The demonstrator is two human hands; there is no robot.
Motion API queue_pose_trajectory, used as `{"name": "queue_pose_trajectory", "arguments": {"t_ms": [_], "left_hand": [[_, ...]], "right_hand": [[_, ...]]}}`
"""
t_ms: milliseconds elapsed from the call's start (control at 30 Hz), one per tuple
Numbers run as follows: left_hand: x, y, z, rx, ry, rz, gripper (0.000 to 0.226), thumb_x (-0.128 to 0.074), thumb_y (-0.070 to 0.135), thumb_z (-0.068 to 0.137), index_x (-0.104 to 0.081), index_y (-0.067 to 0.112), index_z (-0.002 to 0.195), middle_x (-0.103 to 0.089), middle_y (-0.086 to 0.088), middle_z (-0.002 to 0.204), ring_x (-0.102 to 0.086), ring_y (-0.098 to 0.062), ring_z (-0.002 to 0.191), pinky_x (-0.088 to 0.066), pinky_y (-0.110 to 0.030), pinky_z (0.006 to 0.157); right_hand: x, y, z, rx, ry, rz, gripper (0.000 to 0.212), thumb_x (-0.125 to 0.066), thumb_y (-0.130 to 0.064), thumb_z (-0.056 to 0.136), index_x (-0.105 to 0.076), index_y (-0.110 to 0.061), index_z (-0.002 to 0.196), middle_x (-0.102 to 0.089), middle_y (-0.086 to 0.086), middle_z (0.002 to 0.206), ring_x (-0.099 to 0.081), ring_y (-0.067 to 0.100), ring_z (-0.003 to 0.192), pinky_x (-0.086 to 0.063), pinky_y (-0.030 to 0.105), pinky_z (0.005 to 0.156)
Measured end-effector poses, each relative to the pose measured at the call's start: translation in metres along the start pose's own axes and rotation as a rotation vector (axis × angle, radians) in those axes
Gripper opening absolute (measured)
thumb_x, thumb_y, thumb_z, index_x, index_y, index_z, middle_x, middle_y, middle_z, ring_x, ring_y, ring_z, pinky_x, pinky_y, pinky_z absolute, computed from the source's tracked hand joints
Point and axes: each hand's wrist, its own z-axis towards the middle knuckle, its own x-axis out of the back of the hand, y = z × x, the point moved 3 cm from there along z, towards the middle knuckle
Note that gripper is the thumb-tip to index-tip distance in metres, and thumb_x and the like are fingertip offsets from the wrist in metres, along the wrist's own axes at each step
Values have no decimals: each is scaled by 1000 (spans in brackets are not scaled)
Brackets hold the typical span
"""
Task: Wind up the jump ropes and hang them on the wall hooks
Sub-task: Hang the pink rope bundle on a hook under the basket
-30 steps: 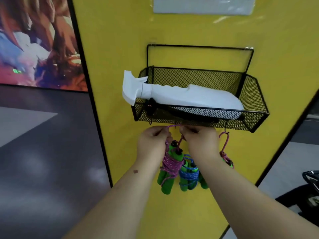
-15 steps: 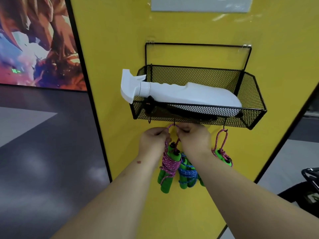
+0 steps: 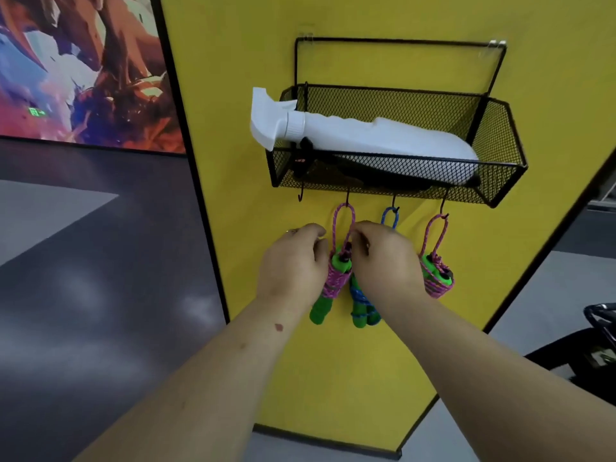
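Note:
A pink jump rope [image 3: 334, 278], wound around green handles, hangs by its loop from the second hook [image 3: 347, 199] under a black wire basket [image 3: 500, 135]. My left hand [image 3: 293, 261] sits loosely curled against the bundle's left side. My right hand [image 3: 383, 258] pinches the right strand of the loop just above the handles. Behind my right hand a blue wound rope [image 3: 361, 310] hangs from the third hook. Another pink wound rope [image 3: 436, 276] hangs from the fourth hook at the right.
The leftmost hook [image 3: 301, 196] holds nothing. A white spray bottle [image 3: 366, 135] lies in the basket on the yellow wall panel [image 3: 333, 378]. A colourful poster [image 3: 83, 71] is at upper left. A dark object [image 3: 593, 345] stands at lower right.
Both hands have dropped from just under the basket to the handles. The pink loop now hangs stretched from the second hook, and the hooks and blue loop are uncovered.

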Motion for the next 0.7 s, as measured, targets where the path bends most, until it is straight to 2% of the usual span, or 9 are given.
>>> {"name": "queue_pose_trajectory", "arguments": {"t_ms": [33, 100, 167, 233, 333, 400, 533, 700], "left_hand": [[0, -1, -5, -28, 3, 54, 31, -54, 31, 100, -63, 23, 128, -70, -2, 112, -65, -25, 99, -54, -38, 77], [-3, -5, -17, -100, 12, 144, 43, -52, 32, 99, -53, 19, 140, -63, -5, 128, -61, -27, 112, -52, -41, 87], [-7, -14, -31, -133, 8, 218, 52, -49, 35, 98, -44, 20, 148, -55, -4, 140, -53, -28, 125, -48, -45, 100], [-12, -26, -47, -124, -9, 278, 58, -46, 40, 97, -37, 23, 152, -47, -3, 149, -43, -30, 137, -40, -49, 110], [-25, -44, -80, -103, -48, 338, 64, -40, 47, 96, -28, 27, 156, -37, -4, 158, -32, -34, 146, -32, -52, 115], [-40, -60, -103, -99, -73, 367, 67, -41, 49, 96, -24, 29, 157, -32, -5, 162, -26, -36, 149, -30, -54, 117], [-82, -100, -155, -66, -97, 405, 72, -44, 50, 96, -16, 32, 160, -21, -4, 167, -16, -35, 153, -23, -56, 120], [-159, -161, -235, -47, -154, 441, 76, -45, 50, 97, -9, 31, 161, -12, -5, 169, -9, -36, 155, -18, -58, 121]], "right_hand": [[-2, -2, -7, 45, 10, -39, 19, -52, -21, 97, -68, -13, 103, -68, 9, 100, -62, 31, 92, -55, 43, 78], [-8, -3, -22, 98, 2, -116, 37, -54, -28, 96, -60, -11, 128, -61, 10, 127, -53, 34, 120, -49, 46, 99], [-15, 0, -41, 114, -26, -182, 52, -48, -37, 96, -45, -16, 144, -48, 8, 145, -40, 33, 137, -41, 48, 109], [-25, 5, -60, 108, -59, -234, 58, -43, -43, 97, -36, -21, 150, -38, 6, 155, -29, 33, 146, -31, 50, 116], [-45, 15, -92, 104, -108, -285, 62, -34, -53, 99, -28, -27, 156, -27, 5, 163, -17, 33, 152, -15, 52, 123], [-62, 25, -115, 108, -136, -307, 65, -30, -57, 99, -24, -29, 157, -22, 5, 165, -12, 32, 154, -11, 52, 124], [-108, 58, -170, 109, -216, -327, 66, -28, -59, 100, -16, -32, 159, -9, 2, 169, -2, 30, 155, -6, 53, 124], [-187, 118, -251, 86, -302, -356, 66, -27, -60, 101, -11, -33, 159, -5, 4, 169, 0, 32, 155, -7, 54, 123]]}}
